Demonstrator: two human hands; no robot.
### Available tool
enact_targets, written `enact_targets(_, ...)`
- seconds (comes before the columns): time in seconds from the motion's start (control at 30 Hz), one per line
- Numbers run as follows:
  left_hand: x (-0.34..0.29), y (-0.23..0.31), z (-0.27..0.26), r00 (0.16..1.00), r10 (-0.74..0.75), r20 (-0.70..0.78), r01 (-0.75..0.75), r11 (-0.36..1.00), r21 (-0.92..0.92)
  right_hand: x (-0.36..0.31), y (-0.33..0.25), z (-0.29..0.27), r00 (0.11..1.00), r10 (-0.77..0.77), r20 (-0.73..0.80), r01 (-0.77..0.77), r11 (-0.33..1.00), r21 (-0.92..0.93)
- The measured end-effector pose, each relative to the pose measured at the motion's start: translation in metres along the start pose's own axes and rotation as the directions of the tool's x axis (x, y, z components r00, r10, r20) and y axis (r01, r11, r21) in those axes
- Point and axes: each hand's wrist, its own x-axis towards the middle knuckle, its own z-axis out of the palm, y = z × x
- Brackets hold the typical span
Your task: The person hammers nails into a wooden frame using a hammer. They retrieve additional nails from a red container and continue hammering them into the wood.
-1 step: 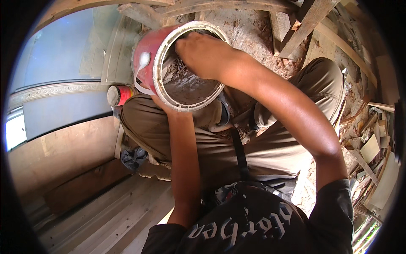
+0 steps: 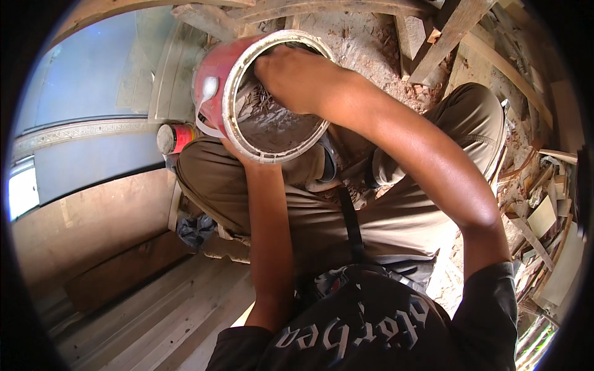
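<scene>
A red bucket (image 2: pixel 213 62) with a pale, dirt-crusted rim lies tilted over my crossed legs, its mouth facing me. My left hand (image 2: pixel 232 148) holds it from below, and the bucket's side hides those fingers. Deep in the mouth is my right hand (image 2: pixel 286 73), bent at the wrist; its fingers are out of sight behind the hand and rim. Grey dirt and small dark nails or slivers (image 2: pixel 263 102) cling to the inner wall. A white handle (image 2: pixel 210 128) hangs at the bucket's left side.
Left of my knee stands a small red can (image 2: pixel 179 138) with a pale lid. A dark crumpled bag (image 2: pixel 195 231) lies below it. Wooden beams (image 2: pixel 455 40) cross the far right, and scrap wood (image 2: pixel 544 216) is piled on the right. A blue-grey panel (image 2: pixel 93 68) stands left.
My right hand and forearm have shifted very slightly at the bucket's mouth. The bucket and my left arm stay practically where they were.
</scene>
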Motion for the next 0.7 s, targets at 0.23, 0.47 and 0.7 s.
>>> enact_targets(0.23,0.004,-0.006,0.018,0.984,0.176,-0.016,-0.156,0.910,0.383,0.011,-0.010,-0.006,0.987,0.085,0.137,-0.072,0.993,-0.094)
enact_targets(0.47,0.001,-0.003,0.014,0.995,-0.061,-0.082,0.071,0.989,0.128,0.010,-0.007,0.014,0.998,-0.039,0.041,0.042,0.996,-0.080)
enact_targets(0.7,0.006,-0.009,0.012,0.988,-0.148,-0.048,0.150,0.988,0.047,0.012,-0.012,0.014,0.995,-0.065,0.076,0.076,0.987,-0.145)
